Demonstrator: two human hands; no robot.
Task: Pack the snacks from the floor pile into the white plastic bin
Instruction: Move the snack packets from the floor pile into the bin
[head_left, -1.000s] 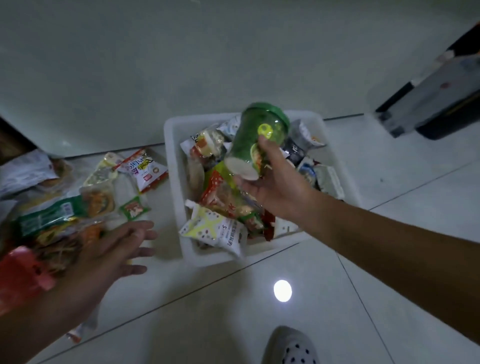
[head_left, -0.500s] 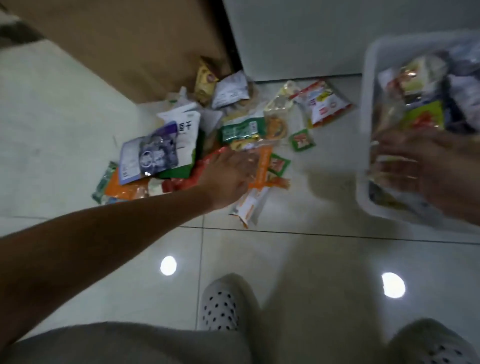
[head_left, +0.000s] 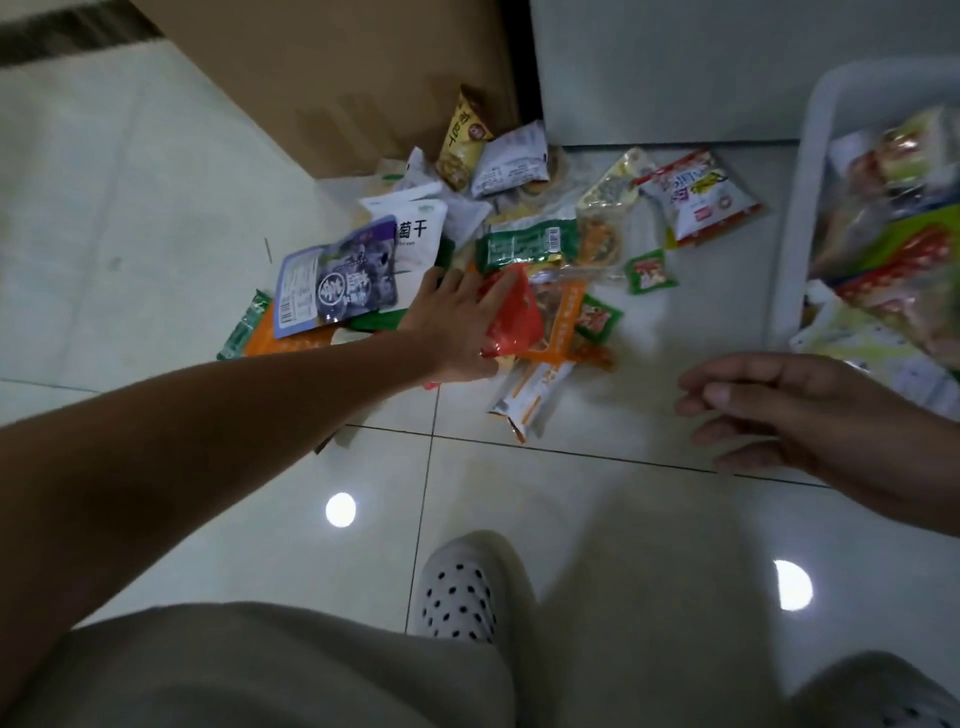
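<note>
The floor pile of snacks (head_left: 524, 244) lies on the tiles at upper centre, several mixed packets in it. My left hand (head_left: 457, 322) reaches into the pile and its fingers close around a red packet (head_left: 511, 312). A purple pouch (head_left: 337, 280) and a white pouch (head_left: 415, 234) lie just left of that hand. The white plastic bin (head_left: 800, 208) stands at the right edge, stuffed with packets. My right hand (head_left: 795, 410) hovers over bare floor in front of the bin, fingers loosely curled and holding nothing.
A brown cardboard box (head_left: 337, 78) stands behind the pile and a white wall panel (head_left: 727, 62) behind the bin. My polka-dot slipper (head_left: 462, 587) rests on the tiles at bottom centre, with my knees (head_left: 260, 670) low in the frame.
My view swung left from the bin to the pile. My right hand let go of the green jar and drew back out of the bin. My left hand reached in and gripped the red packet.
</note>
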